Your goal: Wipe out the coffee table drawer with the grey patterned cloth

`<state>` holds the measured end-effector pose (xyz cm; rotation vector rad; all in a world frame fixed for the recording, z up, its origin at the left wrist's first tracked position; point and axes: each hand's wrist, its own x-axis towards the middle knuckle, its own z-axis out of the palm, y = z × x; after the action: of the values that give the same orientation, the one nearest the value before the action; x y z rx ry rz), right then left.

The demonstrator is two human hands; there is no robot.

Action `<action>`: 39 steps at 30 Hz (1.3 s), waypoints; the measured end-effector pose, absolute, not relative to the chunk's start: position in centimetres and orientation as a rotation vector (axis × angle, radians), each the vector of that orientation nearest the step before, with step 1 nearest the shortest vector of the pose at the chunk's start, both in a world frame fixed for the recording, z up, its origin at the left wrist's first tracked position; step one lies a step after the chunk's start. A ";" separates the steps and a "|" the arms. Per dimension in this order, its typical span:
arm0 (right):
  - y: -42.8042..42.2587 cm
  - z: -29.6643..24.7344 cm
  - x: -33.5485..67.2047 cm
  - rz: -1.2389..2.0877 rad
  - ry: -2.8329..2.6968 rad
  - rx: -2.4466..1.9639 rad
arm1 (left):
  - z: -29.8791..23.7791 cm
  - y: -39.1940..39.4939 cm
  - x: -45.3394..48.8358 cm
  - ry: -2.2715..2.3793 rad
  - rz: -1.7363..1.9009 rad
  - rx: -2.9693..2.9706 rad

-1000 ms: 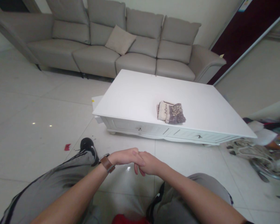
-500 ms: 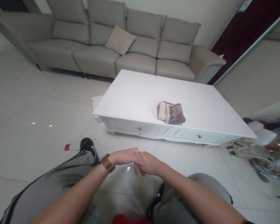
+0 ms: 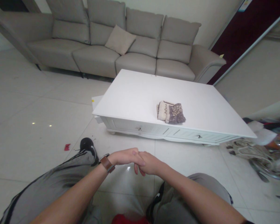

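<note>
Two hands, lower centre: left hand (image 3: 127, 156) and right hand (image 3: 149, 163) clasped, fingers curled round each other only. One folded brown-and-cream patterned cloth (image 3: 170, 112) lies mid-frame on one low white table (image 3: 130, 96), pale floor tiles (image 3: 49, 124) between. One grey sofa (image 3: 95, 59) upper left.

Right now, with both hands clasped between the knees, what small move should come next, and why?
Probably unclasp the left hand from the right hand: they grip only each other, while the folded towel lies untouched near the white table's front edge.
</note>
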<state>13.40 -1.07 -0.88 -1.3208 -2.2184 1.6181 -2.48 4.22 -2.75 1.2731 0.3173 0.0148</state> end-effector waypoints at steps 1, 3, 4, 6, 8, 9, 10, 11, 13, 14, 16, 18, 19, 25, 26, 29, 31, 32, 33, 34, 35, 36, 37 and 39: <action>-1.1 -0.9 13.4 1.618 -2.214 -1.325 | -2.7 4.2 -2.5 0.314 0.016 1.270; -1.1 -1.0 13.4 1.618 -2.210 -1.335 | -2.5 4.1 -2.4 0.316 0.027 1.260; -1.1 -1.1 13.4 1.618 -2.211 -1.336 | -2.5 4.1 -2.4 0.320 0.033 1.256; -1.1 -1.1 13.4 1.618 -2.208 -1.337 | -2.4 4.1 -2.4 0.324 0.041 1.257; -1.1 -1.1 13.5 1.623 -2.204 -1.338 | -2.4 4.1 -2.4 0.321 0.032 1.267; -1.1 -1.2 13.5 1.623 -2.203 -1.338 | -2.4 4.1 -2.4 0.320 0.027 1.271; -1.1 -1.3 13.5 1.619 -2.205 -1.337 | -2.4 4.2 -2.4 0.319 0.022 1.272; -1.1 -1.4 13.5 1.613 -2.204 -1.336 | -2.5 4.2 -2.4 0.320 0.019 1.273; -1.1 -1.6 13.5 1.603 -2.204 -1.332 | -2.5 4.2 -2.4 0.317 0.013 1.276; -1.1 -1.7 13.5 1.596 -2.207 -1.334 | -2.6 4.2 -2.4 0.316 0.014 1.277; -1.1 -1.9 13.5 1.594 -2.214 -1.346 | -2.5 4.2 -2.4 0.316 0.018 1.280; -1.1 -1.9 13.5 1.591 -2.220 -1.362 | -2.5 4.2 -2.4 0.316 0.025 1.279; -1.1 -1.9 13.5 1.590 -2.221 -1.361 | -2.4 4.2 -2.4 0.316 0.028 1.276; -1.2 -3.5 13.5 1.545 -2.211 -1.339 | -2.4 4.2 -2.4 0.320 0.014 1.271; -1.2 -4.0 13.5 1.520 -2.212 -1.348 | -2.4 4.2 -2.4 0.322 0.007 1.269; -1.2 -5.2 13.5 1.497 -2.221 -1.344 | -2.6 4.2 -2.4 0.328 0.000 1.257; -1.2 -5.5 13.6 1.510 -2.218 -1.340 | -2.6 4.2 -2.4 0.324 0.007 1.265; -1.2 -5.5 13.6 1.516 -2.217 -1.341 | -2.6 4.2 -2.4 0.321 0.012 1.270; -1.2 -5.4 13.6 1.517 -2.213 -1.344 | -2.6 4.2 -2.4 0.317 0.018 1.275; -1.2 -5.2 13.6 1.520 -2.208 -1.347 | -2.6 4.2 -2.4 0.314 0.024 1.277; -1.2 -4.9 13.6 1.529 -2.203 -1.344 | -2.6 4.2 -2.4 0.312 0.027 1.276; -1.2 -4.6 13.6 1.541 -2.197 -1.342 | -2.7 4.2 -2.4 0.312 0.028 1.273; -1.2 -4.2 13.6 1.551 -2.194 -1.342 | -2.7 4.2 -2.4 0.311 0.026 1.269; -1.2 -3.5 13.5 1.559 -2.197 -1.345 | -2.8 4.3 -2.4 0.306 0.014 1.261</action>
<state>13.54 -1.22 -3.54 -1.3447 -2.1968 1.5588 -2.38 4.26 -2.78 1.2610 0.3062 0.0136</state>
